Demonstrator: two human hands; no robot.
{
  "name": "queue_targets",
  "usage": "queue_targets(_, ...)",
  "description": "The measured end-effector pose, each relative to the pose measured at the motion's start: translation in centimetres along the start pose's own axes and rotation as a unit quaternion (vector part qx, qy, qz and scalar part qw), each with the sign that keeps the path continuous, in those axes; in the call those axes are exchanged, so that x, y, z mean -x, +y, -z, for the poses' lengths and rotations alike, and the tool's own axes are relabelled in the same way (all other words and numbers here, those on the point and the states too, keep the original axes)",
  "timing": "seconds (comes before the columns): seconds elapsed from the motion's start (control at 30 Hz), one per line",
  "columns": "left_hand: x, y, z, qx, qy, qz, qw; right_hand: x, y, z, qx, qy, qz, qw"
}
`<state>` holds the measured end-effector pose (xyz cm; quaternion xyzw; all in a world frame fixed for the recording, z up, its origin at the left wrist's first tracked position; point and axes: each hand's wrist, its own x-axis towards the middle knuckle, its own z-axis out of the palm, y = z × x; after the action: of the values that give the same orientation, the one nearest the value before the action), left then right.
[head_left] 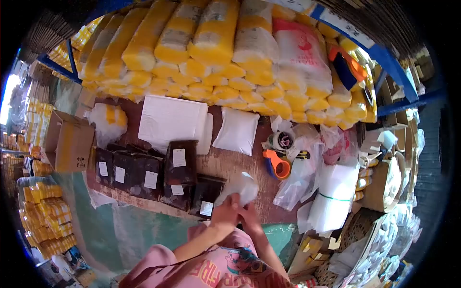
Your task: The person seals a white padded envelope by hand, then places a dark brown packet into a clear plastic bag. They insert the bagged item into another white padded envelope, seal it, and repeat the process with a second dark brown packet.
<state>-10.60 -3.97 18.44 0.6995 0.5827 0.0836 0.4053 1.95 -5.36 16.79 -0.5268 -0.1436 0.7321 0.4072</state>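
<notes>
At the front edge of the table, my left hand (224, 214) and my right hand (249, 216) are close together, fingers closed on a clear plastic bag (244, 188). The bag stands out ahead of my fingers and catches the light. Just left of it lies a dark brown packet with a white label (210, 189). More dark labelled packets (149, 175) line the table's front left, one of them (181, 161) on top. What the bag contains, if anything, I cannot make out.
Yellow wrapped packs (211, 38) are piled along the back. White flat packets (170, 120) and a white pouch (236, 130) lie mid-table. An orange tape dispenser (277, 164), tape roll (283, 140) and banded white sheets (333, 197) are right; a cardboard box (72, 144) is left.
</notes>
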Motion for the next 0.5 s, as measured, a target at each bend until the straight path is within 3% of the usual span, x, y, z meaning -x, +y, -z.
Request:
queue_targets(0.03, -0.3, 0.4, -0.9, -0.069, 0.033, -0.046, 0.996, -0.9, 0.3, -0.2, 0.018, 0.007, 0.055, 0.998)
queue_targets(0.1, -0.4, 1.9, -1.1, -0.141, 0.087, -0.070, 0.984, -2.3, -0.6, 0.3, -0.188, 0.058, -0.026, 0.980)
queue_targets(0.17, -1.1, 3.2, 0.5, 0.032, 0.084, -0.094, 0.992, -3.6, -3.2, 0.1, -0.217, 0.112, -0.081, 0.966)
queue_targets(0.2, -1.3, 2.3, 0.6, 0.170, -0.005, -0.110, 0.979, -4.6, -3.0, 1.2, -0.189, 0.091, -0.050, 0.976)
queue_targets(0.3, -4.1, -0.1, 2.2, 0.116, 0.225, -0.131, 0.958, -7.5, -3.1, 3.4, -0.176, 0.061, 0.034, 0.982)
queue_targets(0.33, -4.9, -1.6, 3.5, 0.116, 0.234, -0.072, 0.963, -7.8, -3.9, 3.2, -0.185, 0.059, 0.002, 0.981)
queue_targets(0.43, -8.3, -5.5, 5.7, 0.238, 0.197, 0.009, 0.951, -8.5, -5.3, 3.1, -0.180, 0.054, -0.050, 0.981)
queue_targets(0.5, -9.3, -7.4, 4.4, 0.425, 0.004, 0.054, 0.904, -9.1, -6.3, 2.6, -0.139, 0.038, -0.065, 0.987)
